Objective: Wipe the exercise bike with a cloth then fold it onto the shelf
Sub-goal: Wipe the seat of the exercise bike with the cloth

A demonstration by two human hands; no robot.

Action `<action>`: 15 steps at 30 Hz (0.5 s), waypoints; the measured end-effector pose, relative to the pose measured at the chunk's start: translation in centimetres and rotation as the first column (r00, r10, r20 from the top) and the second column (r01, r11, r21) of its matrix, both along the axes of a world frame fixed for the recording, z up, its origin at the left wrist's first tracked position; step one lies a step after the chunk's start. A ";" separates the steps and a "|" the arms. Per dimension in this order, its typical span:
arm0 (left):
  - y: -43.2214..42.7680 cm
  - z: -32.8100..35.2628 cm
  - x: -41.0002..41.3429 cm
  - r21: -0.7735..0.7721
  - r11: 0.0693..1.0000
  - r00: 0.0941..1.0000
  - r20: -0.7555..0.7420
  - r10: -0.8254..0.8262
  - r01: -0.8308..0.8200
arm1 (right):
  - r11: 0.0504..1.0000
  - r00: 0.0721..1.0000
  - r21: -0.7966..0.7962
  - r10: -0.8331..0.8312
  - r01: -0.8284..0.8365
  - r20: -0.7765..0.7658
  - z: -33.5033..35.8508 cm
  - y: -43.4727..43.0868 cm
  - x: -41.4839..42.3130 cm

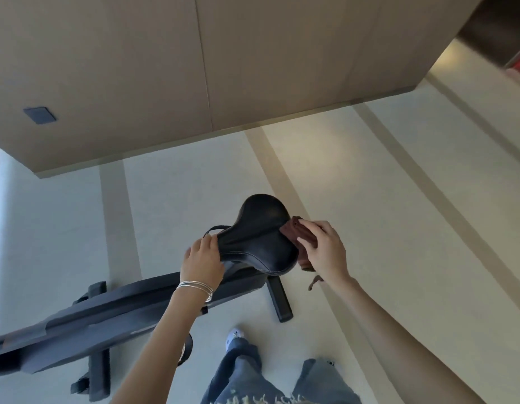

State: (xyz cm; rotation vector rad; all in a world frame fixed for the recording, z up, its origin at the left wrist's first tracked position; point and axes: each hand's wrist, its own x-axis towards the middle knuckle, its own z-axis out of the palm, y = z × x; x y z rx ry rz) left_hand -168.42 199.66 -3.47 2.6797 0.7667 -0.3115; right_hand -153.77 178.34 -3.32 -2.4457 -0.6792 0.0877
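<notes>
The exercise bike's black saddle (pixel 260 237) sits at the centre of the head view, above the dark frame (pixel 107 316) that runs down to the left. My left hand (pixel 202 258), with thin silver bangles on the wrist, grips the saddle's narrow nose. My right hand (pixel 325 249) presses a dark brown cloth (pixel 296 231) against the wide rear edge of the saddle. Part of the cloth hangs below the hand; the rest is hidden under my fingers.
The bike's rear stabiliser bar (pixel 279 298) and front stabiliser bar (pixel 98 339) rest on a pale floor with tan stripes. Tall wooden cabinet panels (pixel 165 68) stand behind. My jeans and one shoe (pixel 234 338) are at the bottom.
</notes>
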 end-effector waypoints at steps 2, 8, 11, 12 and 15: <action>-0.7 1.1 1.3 0.077 0.996 0.999 -0.019 -0.047 0.048 | 0.996 0.995 0.047 -0.072 0.075 -0.076 0.3 -2.3 0.9; -7.8 4.4 7.0 0.147 0.937 0.936 0.109 -0.335 0.318 | 0.972 0.969 0.090 -0.204 0.218 -0.141 1.3 -10.9 1.9; -13.0 5.3 9.8 0.158 0.877 0.871 0.131 -0.474 0.454 | 0.968 0.967 0.067 -0.237 0.244 -0.099 2.0 -15.7 2.2; -14.9 5.4 10.6 0.159 0.855 0.850 0.121 -0.513 0.494 | 0.966 0.966 0.066 -0.245 0.250 -0.084 2.3 -17.4 2.3; -20.5 5.4 12.7 0.142 0.808 0.804 0.100 -0.587 0.572 | 0.942 0.951 0.145 -0.292 0.304 -0.098 2.9 -23.0 2.4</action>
